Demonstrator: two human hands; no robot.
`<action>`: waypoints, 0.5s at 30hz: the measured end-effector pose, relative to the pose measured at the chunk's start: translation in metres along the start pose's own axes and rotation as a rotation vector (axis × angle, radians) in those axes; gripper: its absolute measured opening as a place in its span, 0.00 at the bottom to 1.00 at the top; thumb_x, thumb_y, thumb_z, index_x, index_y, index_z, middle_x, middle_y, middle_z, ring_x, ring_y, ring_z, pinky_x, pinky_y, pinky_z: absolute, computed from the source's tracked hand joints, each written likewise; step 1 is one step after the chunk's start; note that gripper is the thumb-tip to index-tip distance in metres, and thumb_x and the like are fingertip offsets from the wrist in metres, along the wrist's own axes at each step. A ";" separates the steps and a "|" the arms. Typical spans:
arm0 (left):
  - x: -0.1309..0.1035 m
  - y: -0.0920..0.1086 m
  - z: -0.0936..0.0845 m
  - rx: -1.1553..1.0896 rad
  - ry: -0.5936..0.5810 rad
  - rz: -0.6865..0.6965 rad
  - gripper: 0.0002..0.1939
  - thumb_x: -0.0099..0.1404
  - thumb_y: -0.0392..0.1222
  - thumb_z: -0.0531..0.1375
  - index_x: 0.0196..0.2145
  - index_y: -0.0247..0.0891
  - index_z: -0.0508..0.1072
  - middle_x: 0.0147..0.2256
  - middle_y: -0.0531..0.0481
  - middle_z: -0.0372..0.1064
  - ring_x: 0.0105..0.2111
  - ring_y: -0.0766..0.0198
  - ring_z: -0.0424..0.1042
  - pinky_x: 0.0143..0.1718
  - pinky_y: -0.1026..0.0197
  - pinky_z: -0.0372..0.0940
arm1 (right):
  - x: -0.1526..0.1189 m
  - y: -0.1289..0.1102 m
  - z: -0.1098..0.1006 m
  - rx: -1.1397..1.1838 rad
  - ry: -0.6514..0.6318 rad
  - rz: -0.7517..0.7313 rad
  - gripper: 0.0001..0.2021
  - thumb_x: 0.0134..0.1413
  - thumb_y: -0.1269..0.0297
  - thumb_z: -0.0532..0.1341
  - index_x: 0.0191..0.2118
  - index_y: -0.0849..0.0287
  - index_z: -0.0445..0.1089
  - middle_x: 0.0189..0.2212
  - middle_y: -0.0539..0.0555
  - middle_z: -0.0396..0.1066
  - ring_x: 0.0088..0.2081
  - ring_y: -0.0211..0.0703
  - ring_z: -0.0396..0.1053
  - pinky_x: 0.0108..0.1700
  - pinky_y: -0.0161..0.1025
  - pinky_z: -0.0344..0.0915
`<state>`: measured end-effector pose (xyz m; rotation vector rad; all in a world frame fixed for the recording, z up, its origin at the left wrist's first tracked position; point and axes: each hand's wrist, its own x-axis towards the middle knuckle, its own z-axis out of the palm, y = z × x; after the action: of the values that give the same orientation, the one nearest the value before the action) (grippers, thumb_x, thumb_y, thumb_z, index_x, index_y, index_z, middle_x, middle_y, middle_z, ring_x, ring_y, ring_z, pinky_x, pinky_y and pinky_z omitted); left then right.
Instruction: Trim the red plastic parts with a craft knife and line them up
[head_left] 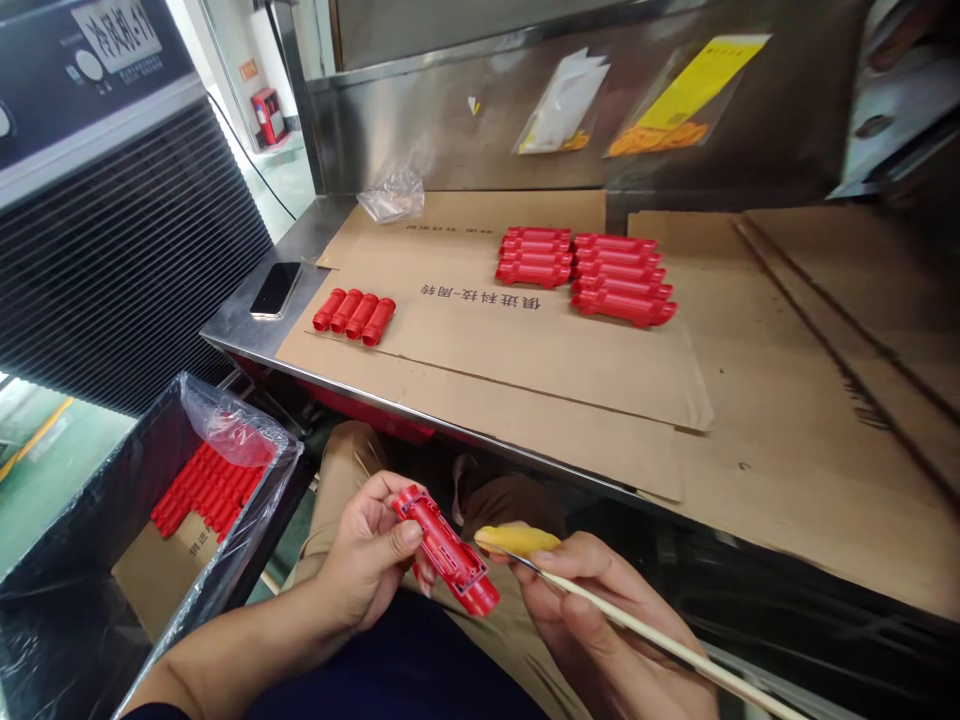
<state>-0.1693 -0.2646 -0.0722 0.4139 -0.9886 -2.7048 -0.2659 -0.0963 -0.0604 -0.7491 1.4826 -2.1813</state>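
Lying tilted in left grip (369, 550): red tube (448, 549).

You have one red part (446, 550) in your left grip (375, 550), and one thin-handled tool (720, 670) and one yellow piece (517, 540) at your right grip (611, 645), lower middle of the frame. Left of centre you see four red tubes (363, 314) in a row; at upper right of centre, two groups, seemingly four (534, 256) and five (619, 273) red parts. There's one phone (276, 290) at left, one crumpled bag (394, 197) upper middle, two packets (566, 105) upper right, and one lined bin (82, 560) lower left, its red pieces (214, 485) too many to count surely.
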 end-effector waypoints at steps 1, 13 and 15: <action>0.000 0.001 0.000 -0.008 0.001 -0.019 0.20 0.58 0.44 0.74 0.42 0.34 0.72 0.28 0.53 0.75 0.19 0.72 0.71 0.18 0.72 0.68 | 0.000 0.000 0.000 0.004 0.002 -0.005 0.07 0.64 0.58 0.65 0.43 0.52 0.78 0.37 0.58 0.82 0.36 0.45 0.82 0.37 0.31 0.78; 0.008 0.005 -0.002 -0.056 0.091 -0.156 0.22 0.57 0.47 0.74 0.44 0.34 0.74 0.30 0.50 0.75 0.21 0.72 0.70 0.19 0.71 0.64 | -0.014 0.001 -0.018 -0.148 -0.057 0.007 0.14 0.65 0.48 0.59 0.39 0.52 0.72 0.27 0.57 0.77 0.30 0.49 0.79 0.29 0.38 0.75; 0.010 0.007 0.000 -0.039 0.112 -0.125 0.21 0.57 0.45 0.74 0.44 0.34 0.75 0.31 0.50 0.75 0.27 0.70 0.73 0.28 0.69 0.69 | -0.015 -0.006 -0.030 -0.356 -0.099 -0.050 0.19 0.64 0.42 0.56 0.37 0.51 0.73 0.26 0.57 0.78 0.30 0.50 0.79 0.31 0.40 0.76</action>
<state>-0.1775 -0.2729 -0.0691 0.6318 -0.9063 -2.7701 -0.2734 -0.0632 -0.0665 -1.0022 1.8409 -1.9033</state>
